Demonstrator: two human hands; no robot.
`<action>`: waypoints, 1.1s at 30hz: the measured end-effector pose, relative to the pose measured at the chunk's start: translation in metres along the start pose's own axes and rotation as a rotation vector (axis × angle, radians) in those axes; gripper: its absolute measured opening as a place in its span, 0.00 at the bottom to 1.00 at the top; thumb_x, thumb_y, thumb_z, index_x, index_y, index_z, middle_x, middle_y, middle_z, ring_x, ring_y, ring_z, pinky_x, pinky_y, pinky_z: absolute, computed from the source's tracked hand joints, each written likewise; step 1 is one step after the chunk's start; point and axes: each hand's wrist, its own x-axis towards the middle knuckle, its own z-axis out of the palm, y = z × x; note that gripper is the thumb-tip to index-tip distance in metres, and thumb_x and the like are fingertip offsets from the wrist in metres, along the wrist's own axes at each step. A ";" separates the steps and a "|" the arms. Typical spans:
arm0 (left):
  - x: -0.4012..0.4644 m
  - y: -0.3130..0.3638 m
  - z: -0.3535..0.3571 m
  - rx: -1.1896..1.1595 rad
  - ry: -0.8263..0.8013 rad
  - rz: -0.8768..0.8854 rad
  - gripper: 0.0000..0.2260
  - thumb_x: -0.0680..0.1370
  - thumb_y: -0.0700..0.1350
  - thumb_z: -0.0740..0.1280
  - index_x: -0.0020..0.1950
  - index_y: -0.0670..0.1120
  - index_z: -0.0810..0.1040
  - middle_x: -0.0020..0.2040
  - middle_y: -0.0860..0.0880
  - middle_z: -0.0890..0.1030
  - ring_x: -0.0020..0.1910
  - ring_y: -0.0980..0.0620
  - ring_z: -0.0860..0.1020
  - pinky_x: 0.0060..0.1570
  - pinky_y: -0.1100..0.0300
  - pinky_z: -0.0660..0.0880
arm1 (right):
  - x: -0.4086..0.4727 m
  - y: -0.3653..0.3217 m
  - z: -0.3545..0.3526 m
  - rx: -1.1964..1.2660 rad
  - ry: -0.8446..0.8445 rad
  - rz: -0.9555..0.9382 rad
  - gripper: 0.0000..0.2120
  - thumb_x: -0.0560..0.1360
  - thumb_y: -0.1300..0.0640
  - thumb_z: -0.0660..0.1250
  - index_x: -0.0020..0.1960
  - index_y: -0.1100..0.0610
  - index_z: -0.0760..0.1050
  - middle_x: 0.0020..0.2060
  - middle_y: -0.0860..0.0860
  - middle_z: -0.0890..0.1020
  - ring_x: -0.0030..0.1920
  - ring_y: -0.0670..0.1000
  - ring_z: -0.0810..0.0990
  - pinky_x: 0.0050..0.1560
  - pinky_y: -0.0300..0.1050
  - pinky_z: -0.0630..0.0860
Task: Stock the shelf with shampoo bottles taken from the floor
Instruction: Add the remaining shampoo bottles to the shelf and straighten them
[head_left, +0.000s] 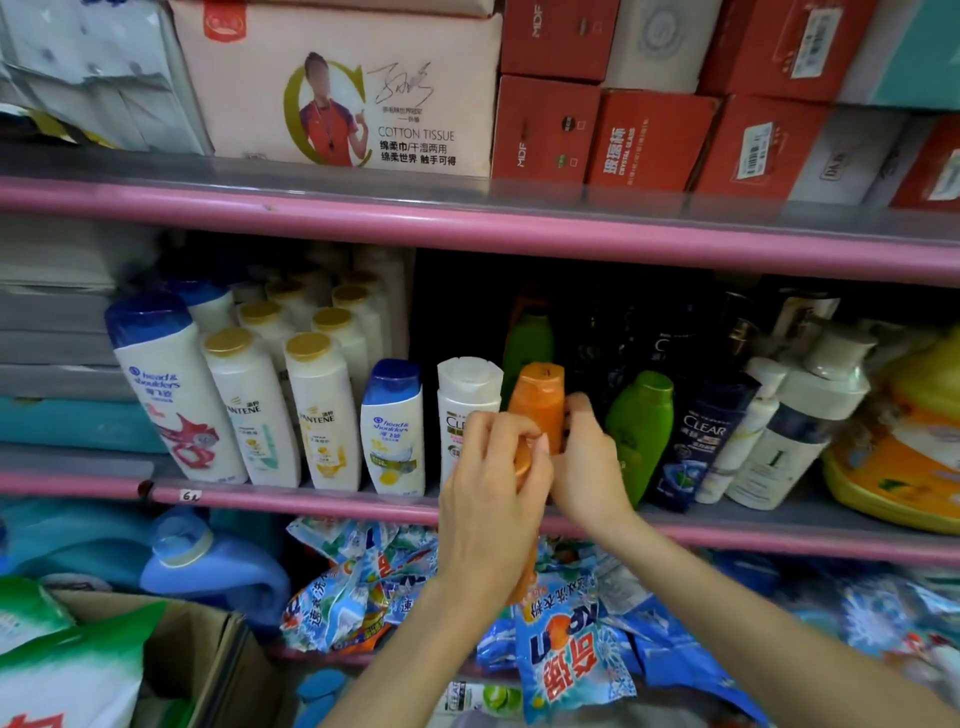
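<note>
1. The left hand (496, 483) curls round a second orange bottle (522, 465), hiding most of it.
2. The right hand (584, 457) grips the orange shampoo bottle (537, 402) standing at the pink shelf edge (311, 501), its base hidden.
3. It fits a narrow gap between the white Clear bottle (467, 387) and the glossy green bottle (639, 426).

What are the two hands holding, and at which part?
The left hand grips a second orange bottle near its cap. The right hand holds the standing orange bottle on the shelf at its lower body.
</note>
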 end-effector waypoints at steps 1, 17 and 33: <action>-0.003 -0.001 0.000 -0.002 -0.007 0.006 0.05 0.77 0.48 0.62 0.48 0.48 0.74 0.46 0.56 0.70 0.38 0.59 0.73 0.33 0.67 0.71 | -0.005 0.008 0.007 0.039 -0.003 0.032 0.13 0.74 0.55 0.69 0.52 0.54 0.66 0.41 0.50 0.80 0.39 0.50 0.79 0.35 0.36 0.72; -0.033 -0.027 0.000 0.016 -0.074 0.008 0.03 0.76 0.49 0.63 0.47 0.54 0.69 0.46 0.60 0.67 0.45 0.61 0.73 0.37 0.76 0.70 | 0.039 0.053 0.042 0.207 -0.083 0.147 0.20 0.72 0.57 0.73 0.61 0.56 0.70 0.51 0.51 0.80 0.49 0.50 0.77 0.51 0.44 0.73; -0.025 -0.022 -0.008 0.009 -0.102 0.046 0.03 0.76 0.51 0.60 0.48 0.55 0.69 0.47 0.59 0.69 0.43 0.61 0.72 0.38 0.72 0.71 | 0.047 0.038 0.037 0.071 -0.068 0.230 0.27 0.74 0.60 0.70 0.69 0.58 0.63 0.62 0.59 0.76 0.61 0.59 0.76 0.60 0.53 0.74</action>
